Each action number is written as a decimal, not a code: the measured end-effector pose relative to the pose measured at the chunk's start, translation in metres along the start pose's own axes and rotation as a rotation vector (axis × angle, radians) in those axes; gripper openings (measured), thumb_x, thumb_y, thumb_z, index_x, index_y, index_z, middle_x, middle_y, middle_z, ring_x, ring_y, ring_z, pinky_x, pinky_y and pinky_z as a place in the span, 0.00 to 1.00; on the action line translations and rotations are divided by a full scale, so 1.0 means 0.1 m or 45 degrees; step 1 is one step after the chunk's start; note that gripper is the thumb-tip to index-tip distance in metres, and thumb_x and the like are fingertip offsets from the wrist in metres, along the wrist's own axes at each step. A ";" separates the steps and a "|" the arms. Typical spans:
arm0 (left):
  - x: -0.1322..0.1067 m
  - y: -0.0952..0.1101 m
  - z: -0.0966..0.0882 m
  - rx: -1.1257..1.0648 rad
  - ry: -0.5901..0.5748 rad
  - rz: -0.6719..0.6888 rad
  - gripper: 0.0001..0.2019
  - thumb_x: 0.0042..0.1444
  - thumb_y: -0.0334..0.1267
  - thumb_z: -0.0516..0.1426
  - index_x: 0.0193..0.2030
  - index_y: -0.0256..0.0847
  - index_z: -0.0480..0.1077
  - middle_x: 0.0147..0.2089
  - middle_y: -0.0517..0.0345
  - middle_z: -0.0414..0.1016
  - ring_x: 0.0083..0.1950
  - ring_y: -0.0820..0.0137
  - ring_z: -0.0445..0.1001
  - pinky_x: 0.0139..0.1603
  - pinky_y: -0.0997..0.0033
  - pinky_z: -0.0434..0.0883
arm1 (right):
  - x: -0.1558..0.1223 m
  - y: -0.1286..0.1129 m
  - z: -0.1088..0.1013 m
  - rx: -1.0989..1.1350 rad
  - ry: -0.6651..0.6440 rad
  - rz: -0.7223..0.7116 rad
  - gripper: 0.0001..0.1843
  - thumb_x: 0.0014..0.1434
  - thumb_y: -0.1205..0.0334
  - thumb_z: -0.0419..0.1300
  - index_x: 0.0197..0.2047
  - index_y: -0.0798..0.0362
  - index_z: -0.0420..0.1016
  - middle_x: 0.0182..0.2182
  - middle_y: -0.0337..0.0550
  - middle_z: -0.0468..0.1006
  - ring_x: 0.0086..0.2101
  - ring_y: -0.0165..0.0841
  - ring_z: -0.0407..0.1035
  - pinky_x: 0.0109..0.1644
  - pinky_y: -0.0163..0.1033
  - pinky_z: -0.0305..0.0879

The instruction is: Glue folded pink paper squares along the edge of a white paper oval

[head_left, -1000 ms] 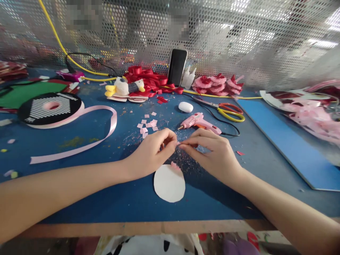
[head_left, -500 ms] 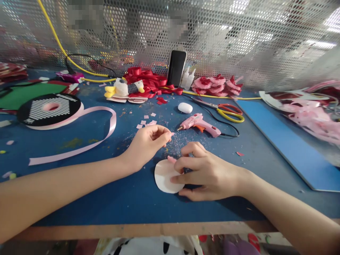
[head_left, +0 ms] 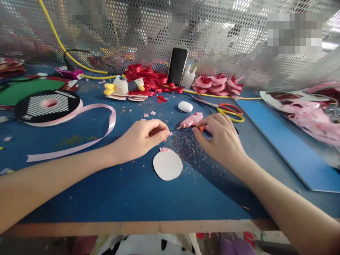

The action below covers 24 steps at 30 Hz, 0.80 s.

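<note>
My left hand [head_left: 148, 138] is closed in a pinch on a small pink ribbon piece [head_left: 170, 134], whose tip pokes out past thumb and finger. Below it a round white disc [head_left: 168, 165] lies flat on the table, with a small folded pink piece [head_left: 164, 149] at its upper edge. My right hand [head_left: 216, 136] arches over the handle of a pink glue gun [head_left: 191, 120], thumb and fingers apart. The orange trigger [head_left: 201, 128] shows in that gap. The gun still lies on the table, and its handle is partly hidden by my fingers.
Scissors [head_left: 228, 110] and a white oval object [head_left: 185, 106] lie behind the gun. A ribbon spool [head_left: 49, 106] is at left, a duck toy [head_left: 123, 86] and red ribbon [head_left: 146, 78] at the back. A phone [head_left: 177, 66] leans against the mesh. At right lies a blue board [head_left: 287, 141].
My right hand has left the white disc and moved up and right to the glue gun. The disc lies uncovered. My left hand keeps its pinch on the pink piece.
</note>
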<state>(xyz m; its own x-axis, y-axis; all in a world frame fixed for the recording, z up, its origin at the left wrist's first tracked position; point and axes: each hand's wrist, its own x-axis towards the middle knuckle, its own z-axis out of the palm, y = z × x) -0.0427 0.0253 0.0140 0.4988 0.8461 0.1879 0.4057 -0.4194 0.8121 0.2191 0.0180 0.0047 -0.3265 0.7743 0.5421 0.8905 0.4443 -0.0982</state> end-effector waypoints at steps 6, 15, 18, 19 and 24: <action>-0.29 0.06 0.04 0.694 0.089 0.092 0.07 0.69 0.37 0.50 0.42 0.42 0.69 0.29 0.63 0.75 0.27 0.71 0.70 0.28 0.71 0.57 | 0.00 0.28 0.19 -0.313 -0.182 0.318 0.30 0.62 0.46 0.58 0.57 0.63 0.71 0.50 0.65 0.73 0.52 0.56 0.67 0.56 0.59 0.64; -0.58 -0.05 0.20 0.689 0.140 0.294 0.06 0.70 0.33 0.49 0.43 0.40 0.67 0.35 0.59 0.76 0.36 0.68 0.75 0.34 0.68 0.66 | 0.13 0.45 0.13 -0.067 -0.234 0.247 0.14 0.62 0.52 0.57 0.45 0.53 0.68 0.35 0.51 0.76 0.35 0.42 0.69 0.38 0.45 0.63; -0.55 -0.08 0.20 0.584 0.102 0.513 0.06 0.69 0.31 0.50 0.44 0.39 0.67 0.38 0.57 0.78 0.38 0.69 0.75 0.40 0.67 0.70 | 0.16 0.42 0.00 0.122 -0.295 0.075 0.12 0.61 0.52 0.59 0.40 0.51 0.63 0.31 0.44 0.71 0.29 0.34 0.63 0.33 0.41 0.58; -0.54 -0.08 0.20 0.550 0.060 0.600 0.05 0.69 0.31 0.50 0.44 0.39 0.68 0.39 0.56 0.79 0.39 0.69 0.76 0.42 0.67 0.71 | 0.17 0.41 -0.04 0.193 -0.336 -0.007 0.12 0.61 0.53 0.60 0.38 0.51 0.62 0.30 0.41 0.69 0.28 0.32 0.60 0.32 0.40 0.57; -0.53 -0.09 0.21 0.535 -0.130 0.862 0.06 0.67 0.27 0.52 0.46 0.35 0.70 0.45 0.51 0.81 0.48 0.65 0.79 0.53 0.65 0.74 | 0.14 0.34 -0.05 0.315 -0.434 -0.235 0.10 0.64 0.58 0.59 0.36 0.52 0.61 0.29 0.37 0.63 0.28 0.29 0.57 0.33 0.38 0.55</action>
<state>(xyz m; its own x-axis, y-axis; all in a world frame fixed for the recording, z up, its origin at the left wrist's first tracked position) -0.0566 -0.0222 -0.0151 0.7990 0.3377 0.4976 0.2341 -0.9368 0.2600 0.2463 0.0421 0.0128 -0.5950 0.7578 0.2678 0.7188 0.6508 -0.2447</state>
